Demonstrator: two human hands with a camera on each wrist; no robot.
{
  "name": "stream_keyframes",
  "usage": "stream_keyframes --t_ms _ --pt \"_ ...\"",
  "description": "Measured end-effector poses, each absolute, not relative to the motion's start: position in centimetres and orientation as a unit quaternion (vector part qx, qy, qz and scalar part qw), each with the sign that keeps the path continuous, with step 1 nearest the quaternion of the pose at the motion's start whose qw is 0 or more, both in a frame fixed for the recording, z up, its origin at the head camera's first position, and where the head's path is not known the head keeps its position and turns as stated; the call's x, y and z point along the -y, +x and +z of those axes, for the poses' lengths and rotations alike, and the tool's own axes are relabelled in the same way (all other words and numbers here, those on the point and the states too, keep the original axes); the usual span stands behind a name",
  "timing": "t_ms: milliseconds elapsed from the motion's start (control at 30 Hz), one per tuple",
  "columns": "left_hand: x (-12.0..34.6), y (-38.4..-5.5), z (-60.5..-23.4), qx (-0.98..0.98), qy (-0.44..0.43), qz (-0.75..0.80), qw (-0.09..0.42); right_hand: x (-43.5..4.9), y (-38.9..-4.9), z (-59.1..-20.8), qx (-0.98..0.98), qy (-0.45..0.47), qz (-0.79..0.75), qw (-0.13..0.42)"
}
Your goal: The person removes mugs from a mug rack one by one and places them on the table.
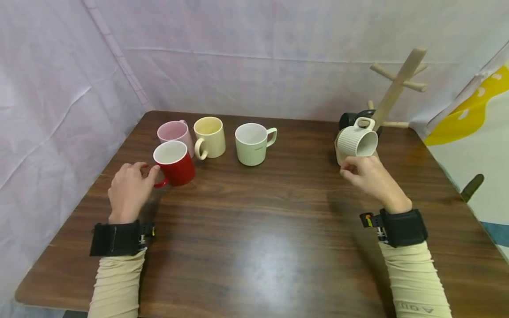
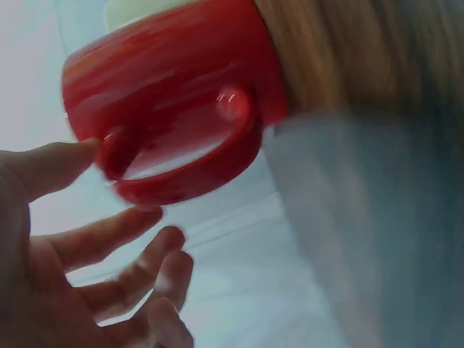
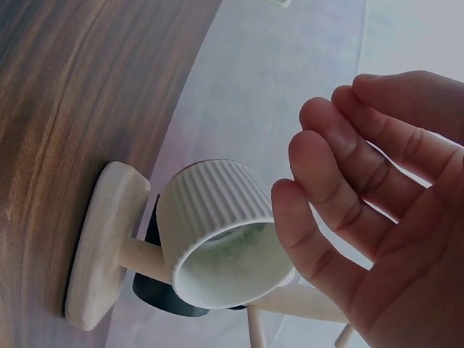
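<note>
My left hand (image 1: 131, 190) is at the handle of a red mug (image 1: 180, 168) with a white inside. In the left wrist view the thumb (image 2: 61, 167) is right at the handle's upper end, and the index fingertip lies at its outer edge; the other fingers are loosely bent. My right hand (image 1: 370, 176) holds nothing, its fingers (image 3: 326, 152) loosely bent beside a white ribbed mug (image 3: 217, 196). That mug hangs tilted on a lower peg of the wooden mug tree (image 1: 393, 92), its mouth toward me. A black mug (image 1: 347, 119) is partly hidden behind it.
Behind the red mug stands a pink mug (image 1: 175, 130), with a cream-yellow mug (image 1: 214, 141) beside it. Farther right is a pale green mug (image 1: 251, 150), handle to the right. The brown wooden table (image 1: 246, 221) meets white curtains (image 1: 254, 79) at the back.
</note>
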State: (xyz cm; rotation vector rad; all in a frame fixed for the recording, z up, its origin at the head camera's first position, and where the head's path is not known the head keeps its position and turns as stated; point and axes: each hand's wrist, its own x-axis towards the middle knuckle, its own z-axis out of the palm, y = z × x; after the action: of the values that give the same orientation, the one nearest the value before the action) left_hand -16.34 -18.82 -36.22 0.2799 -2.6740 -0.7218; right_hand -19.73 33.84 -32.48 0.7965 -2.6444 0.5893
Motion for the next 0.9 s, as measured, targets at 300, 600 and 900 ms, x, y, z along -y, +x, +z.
stream_keyframes --t_ms 300,600,900 --pt "15.7 -15.8 -32.3 0.91 -0.015 -0.257 0.326 -34.1 -19.3 -32.3 0.929 0.267 0.205 0.156" --pt "9.7 -17.9 -30.1 0.901 -0.207 -0.261 0.277 -34.5 -19.1 -31.9 0.927 0.26 0.207 0.173" --pt "5.4 -18.6 -29.1 0.892 -0.262 -0.282 0.238 -34.7 -19.2 -31.8 0.927 0.26 0.207 0.175"
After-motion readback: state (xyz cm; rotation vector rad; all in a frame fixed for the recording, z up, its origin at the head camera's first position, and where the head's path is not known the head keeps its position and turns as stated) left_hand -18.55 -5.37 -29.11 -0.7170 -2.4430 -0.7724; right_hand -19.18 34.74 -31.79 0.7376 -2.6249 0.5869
